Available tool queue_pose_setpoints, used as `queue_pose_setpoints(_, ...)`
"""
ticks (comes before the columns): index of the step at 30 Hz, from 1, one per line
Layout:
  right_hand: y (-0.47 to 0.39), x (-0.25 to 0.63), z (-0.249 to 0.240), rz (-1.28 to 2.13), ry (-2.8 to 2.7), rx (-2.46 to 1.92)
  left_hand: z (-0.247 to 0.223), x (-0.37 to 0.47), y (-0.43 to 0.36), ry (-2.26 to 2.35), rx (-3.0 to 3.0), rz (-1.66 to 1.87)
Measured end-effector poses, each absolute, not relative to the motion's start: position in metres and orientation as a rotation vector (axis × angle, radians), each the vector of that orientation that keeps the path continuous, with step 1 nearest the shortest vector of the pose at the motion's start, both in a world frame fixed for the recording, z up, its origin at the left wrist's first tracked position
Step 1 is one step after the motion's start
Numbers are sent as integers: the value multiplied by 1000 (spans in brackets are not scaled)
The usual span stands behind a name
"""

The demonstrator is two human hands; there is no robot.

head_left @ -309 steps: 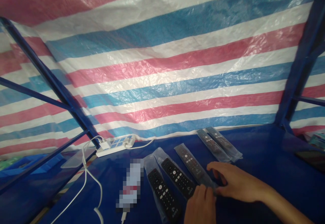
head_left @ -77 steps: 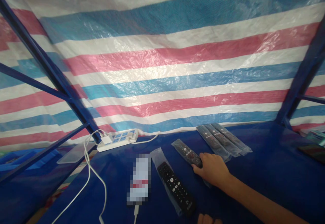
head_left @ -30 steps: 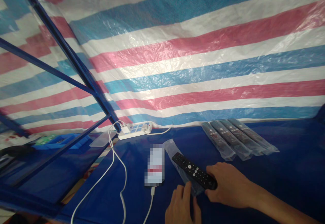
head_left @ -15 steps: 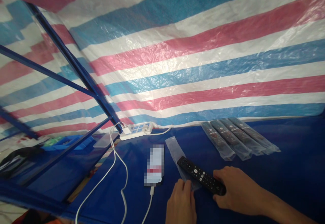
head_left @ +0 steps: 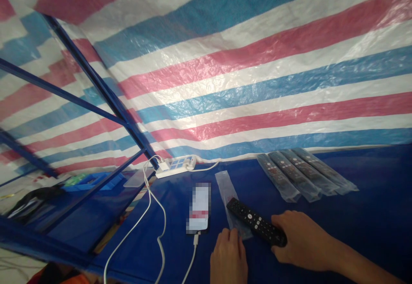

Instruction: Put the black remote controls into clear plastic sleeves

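A black remote control with several pale buttons is held at its near end by my right hand, thumb and fingers closed on its sides. Its far end overlaps a clear plastic sleeve that lies flat on the blue table. My left hand is at the near end of this sleeve, fingers curled together on its edge; the fingertips are partly hidden. Farther right, several bagged remote controls lie side by side in frosted sleeves.
A phone, its screen blurred, lies left of the sleeve with a white cable plugged in. Behind it is a white power strip with trailing cords. Blue metal bars and a blue tray are at left; a striped tarp hangs behind.
The view has shifted slightly. The remote's far end has moved a little against the sleeve, and more of the sleeve's near end shows beside my left hand. Both hands keep their grip.
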State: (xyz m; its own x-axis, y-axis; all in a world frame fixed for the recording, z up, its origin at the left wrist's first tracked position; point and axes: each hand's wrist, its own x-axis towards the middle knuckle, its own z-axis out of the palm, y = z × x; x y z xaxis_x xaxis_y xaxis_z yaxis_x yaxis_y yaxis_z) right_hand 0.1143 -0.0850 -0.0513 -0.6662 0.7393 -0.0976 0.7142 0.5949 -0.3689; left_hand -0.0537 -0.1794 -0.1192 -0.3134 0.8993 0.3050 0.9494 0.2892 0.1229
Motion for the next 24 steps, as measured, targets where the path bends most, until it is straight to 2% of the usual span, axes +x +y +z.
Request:
queue_pose_setpoints(5,-81,118,-50,630,-2705,-1253,-130,-62,-170,-2089,-1731,-603)
queue_pose_setpoints(10,-73,137,-30,702,-2637,-1251,-125,-66,-158,-2028,-1725,-770)
queue_pose_setpoints(19,-67,166,-17,860,-2688,-1165,-101,-74,-142,-2371,-1707,-468)
queue_pose_setpoints(24,-71,164,-13,876,-2749,-1142,-103,-74,-140,-2345,-1683,-532)
